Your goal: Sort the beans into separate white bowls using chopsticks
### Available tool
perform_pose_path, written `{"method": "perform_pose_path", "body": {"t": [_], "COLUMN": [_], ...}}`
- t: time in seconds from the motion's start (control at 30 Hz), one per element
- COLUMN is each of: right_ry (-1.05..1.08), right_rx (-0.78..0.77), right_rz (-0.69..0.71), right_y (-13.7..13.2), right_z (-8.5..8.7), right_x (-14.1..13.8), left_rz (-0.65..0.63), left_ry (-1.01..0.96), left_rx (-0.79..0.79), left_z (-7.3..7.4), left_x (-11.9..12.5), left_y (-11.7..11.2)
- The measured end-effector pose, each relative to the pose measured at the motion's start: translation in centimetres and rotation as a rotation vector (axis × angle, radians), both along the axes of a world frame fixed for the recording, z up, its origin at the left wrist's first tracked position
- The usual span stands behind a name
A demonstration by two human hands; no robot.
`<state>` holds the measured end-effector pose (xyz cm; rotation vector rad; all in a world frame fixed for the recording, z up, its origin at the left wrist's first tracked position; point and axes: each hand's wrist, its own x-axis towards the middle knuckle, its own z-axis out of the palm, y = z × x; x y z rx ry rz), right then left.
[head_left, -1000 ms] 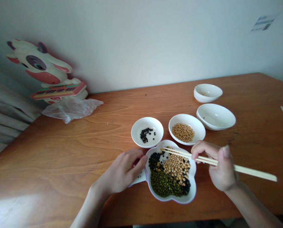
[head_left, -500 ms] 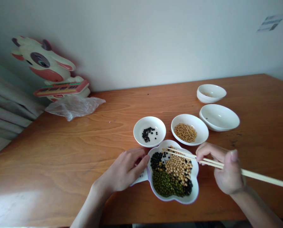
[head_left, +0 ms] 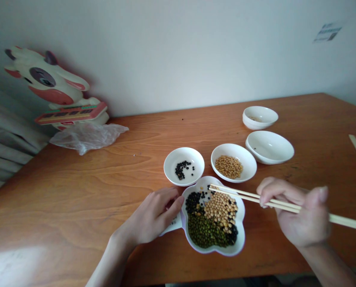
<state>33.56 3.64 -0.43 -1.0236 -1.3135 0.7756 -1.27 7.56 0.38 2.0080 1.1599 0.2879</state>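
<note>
Chopsticks (head_left: pixel 246 193) are clamped in the right hand (head_left: pixel 300 221). Near the table's (head_left: pixel 166 269) edge, a lobed dish (head_left: pixel 240 215) is held by the left hand (head_left: pixel 152 215).

Left hand (head_left: pixel 157 213) palm down, loosely curled — right hand (head_left: pixel 300 213) pinched, thumb upward.

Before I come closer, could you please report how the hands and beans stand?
Left hand at the dish handle. Chopsticks in right hand, reaching to yellow beans. Nothing visibly blocking them.
</note>
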Motion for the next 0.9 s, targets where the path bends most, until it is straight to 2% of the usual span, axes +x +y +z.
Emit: {"method": "perform_pose_path", "body": {"t": [0.27, 0.47, 0.63, 0.77, 0.9], "right_ry": [0.083, 0.069, 0.049, 0.045, -0.051], "right_rx": [-0.05, -0.078, -0.003, -0.036, -0.062], "right_rz": [-0.287, -0.307, -0.272, -0.106, 0.044], "right_y": [-1.4, -1.8, -1.8, -1.0, 0.0], "right_z": [-0.8, -1.2, 0.0, 0.6, 0.1], "right_x": [7.7, 9.1, 7.0, 2.7, -1.4], "left_rz": [0.012, 0.02, 0.003, -0.003, -0.004], "left_ry": [-0.016, -0.015, -0.01, -0.001, 0.003], "left_rx": [-0.003, 0.002, 0.004, 0.026, 0.038], "left_z": [-0.2, -0.1, 0.0, -0.1, -0.1], "left_x": [0.1, 0.1, 0.1, 0.0, 0.0], "left_y": [0.0, 0.0, 0.1, 0.1, 0.0]}}
